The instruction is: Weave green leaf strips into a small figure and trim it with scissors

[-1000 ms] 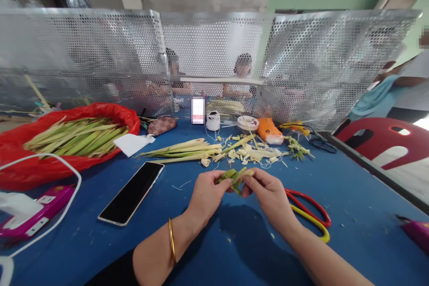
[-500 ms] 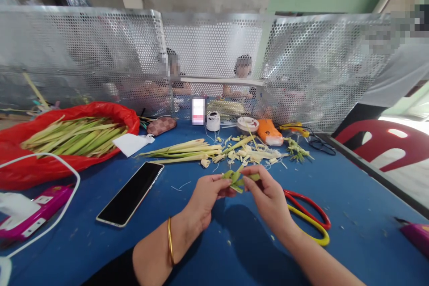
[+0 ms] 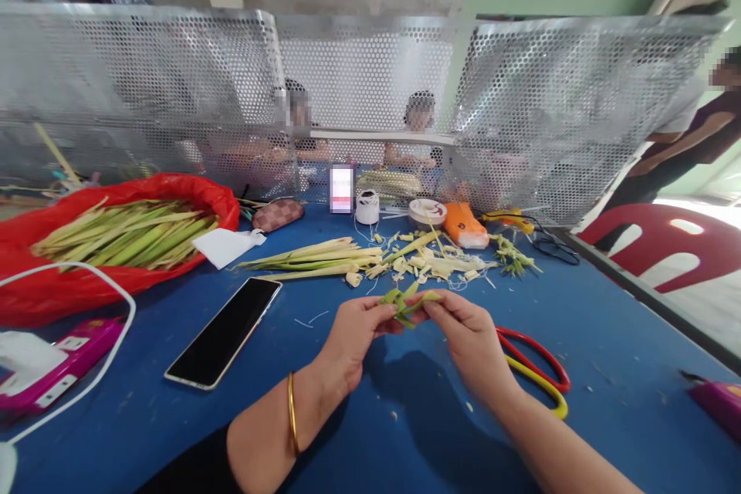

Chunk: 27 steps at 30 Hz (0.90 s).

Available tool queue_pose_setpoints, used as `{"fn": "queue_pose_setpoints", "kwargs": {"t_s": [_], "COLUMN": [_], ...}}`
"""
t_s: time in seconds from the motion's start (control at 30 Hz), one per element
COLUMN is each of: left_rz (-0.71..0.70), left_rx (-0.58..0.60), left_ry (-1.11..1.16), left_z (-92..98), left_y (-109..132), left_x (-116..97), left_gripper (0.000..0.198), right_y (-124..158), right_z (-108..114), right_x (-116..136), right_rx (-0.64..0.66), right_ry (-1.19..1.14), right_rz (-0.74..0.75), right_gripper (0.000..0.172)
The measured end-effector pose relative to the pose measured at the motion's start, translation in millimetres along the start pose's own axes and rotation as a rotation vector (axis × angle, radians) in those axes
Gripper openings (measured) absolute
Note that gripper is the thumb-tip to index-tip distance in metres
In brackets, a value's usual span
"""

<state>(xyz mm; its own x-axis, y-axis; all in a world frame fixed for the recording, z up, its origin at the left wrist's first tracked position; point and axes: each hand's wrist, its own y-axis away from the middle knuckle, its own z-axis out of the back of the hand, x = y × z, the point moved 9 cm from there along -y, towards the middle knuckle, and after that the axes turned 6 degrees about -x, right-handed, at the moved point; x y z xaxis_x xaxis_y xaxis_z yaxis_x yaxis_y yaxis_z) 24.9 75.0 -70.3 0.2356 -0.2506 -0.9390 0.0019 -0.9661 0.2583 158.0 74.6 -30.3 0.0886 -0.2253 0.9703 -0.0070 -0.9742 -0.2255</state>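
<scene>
Against half a second ago, little changed: still pinching the folded leaf strip (image 3: 408, 302) with the left hand (image 3: 356, 332) and the right hand (image 3: 466, 340), only lying flatter now, with the tip that stood up before lowered. Held just above the blue bench (image 3: 405, 440), on the near side of the heap of cut leaf scraps (image 3: 428, 262), close to the scissors (image 3: 536, 374) but apart from them. Long axis running left to right, from one grip to the other; loose green ends pointing away and slightly up. Both grips narrow, thumb and fingertips closed on the strip, one at each end. Middle of the strip partly covered by the fingertips, so hard to make out the folds — cannot tell how many layers. One end of the scissors hidden behind the right hand — only the red and yellow handles showing.
</scene>
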Motion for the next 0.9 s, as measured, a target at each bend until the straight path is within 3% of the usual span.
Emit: {"fn": "queue_pose_setpoints", "kwargs": {"t_s": [0.13, 0.23, 0.37, 0.9], "left_rz": [-0.195, -0.249, -0.334, -0.484], "left_rx": [-0.024, -0.029, -0.093, -0.186], "left_ry": [-0.165, -0.240, -0.364, -0.638], "left_z": [-2.4, -4.4, 0.3, -1.5], "left_y": [2.5, 3.3, 3.8, 14.0], "left_x": [-15.6, -16.7, -18.0, -22.8], "left_gripper": [0.018, 0.020, 0.023, 0.021], "right_y": [0.7, 1.0, 2.1, 2.7], "right_z": [0.9, 7.3, 5.4, 8.6], "right_x": [0.4, -8.9, -17.0, -22.2], "right_rx": [-0.010, -0.091, -0.084, -0.154], "right_ry": [0.024, 0.040, 0.101, 0.123], "right_rz": [-0.013, -0.089, -0.122, -0.099], "right_gripper": [0.012, 0.017, 0.017, 0.013]}}
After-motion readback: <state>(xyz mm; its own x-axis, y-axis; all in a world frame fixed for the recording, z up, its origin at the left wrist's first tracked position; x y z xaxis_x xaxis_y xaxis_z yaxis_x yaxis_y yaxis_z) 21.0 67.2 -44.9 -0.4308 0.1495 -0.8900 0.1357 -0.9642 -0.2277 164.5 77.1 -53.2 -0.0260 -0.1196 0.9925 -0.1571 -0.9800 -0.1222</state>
